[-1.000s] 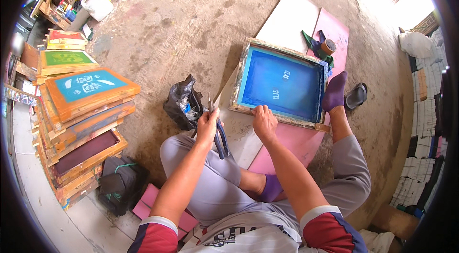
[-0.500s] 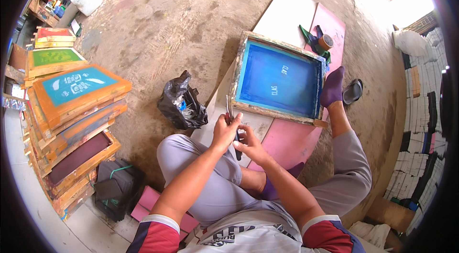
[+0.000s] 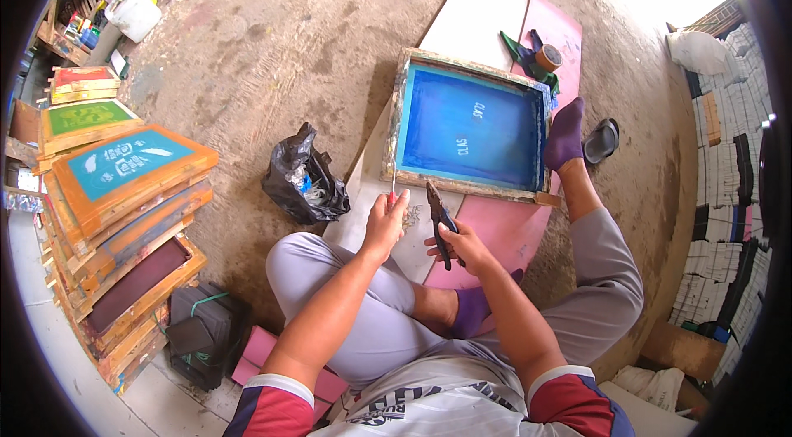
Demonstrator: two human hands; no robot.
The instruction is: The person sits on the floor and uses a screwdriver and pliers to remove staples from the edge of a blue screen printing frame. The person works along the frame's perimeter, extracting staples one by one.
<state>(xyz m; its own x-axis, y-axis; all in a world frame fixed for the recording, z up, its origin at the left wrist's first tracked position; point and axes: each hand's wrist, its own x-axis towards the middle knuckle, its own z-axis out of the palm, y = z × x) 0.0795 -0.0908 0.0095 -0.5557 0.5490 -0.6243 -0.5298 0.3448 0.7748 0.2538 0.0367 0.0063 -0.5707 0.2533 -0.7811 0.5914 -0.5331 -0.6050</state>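
Observation:
My left hand (image 3: 383,226) is closed around a slim red-handled tool with a thin metal shaft (image 3: 393,181) pointing away from me; its exact kind is unclear. To its right, my right hand (image 3: 464,245) grips a pair of pliers (image 3: 436,210) with dark jaws and black-and-blue handles, jaws pointing away. The two hands are apart, above a white board (image 3: 363,226) with thin dark lines on it between them. Just beyond lies a screen-printing frame (image 3: 470,127) with blue mesh, pale lettering and a worn wooden rim, resting across white and pink boards.
An open black plastic bag (image 3: 285,181) with bits inside sits left of the boards. Stacked wooden screen frames (image 3: 140,160) rise at far left. Green-black straps and a brown tape roll (image 3: 548,57) lie beyond the frame. A sandal (image 3: 601,141) and white stacks (image 3: 726,189) are at right.
My hands have separated. The pliers, earlier upright between both hands, are now in my right hand, moved right. My left hand keeps the slim tool. The view has shifted slightly.

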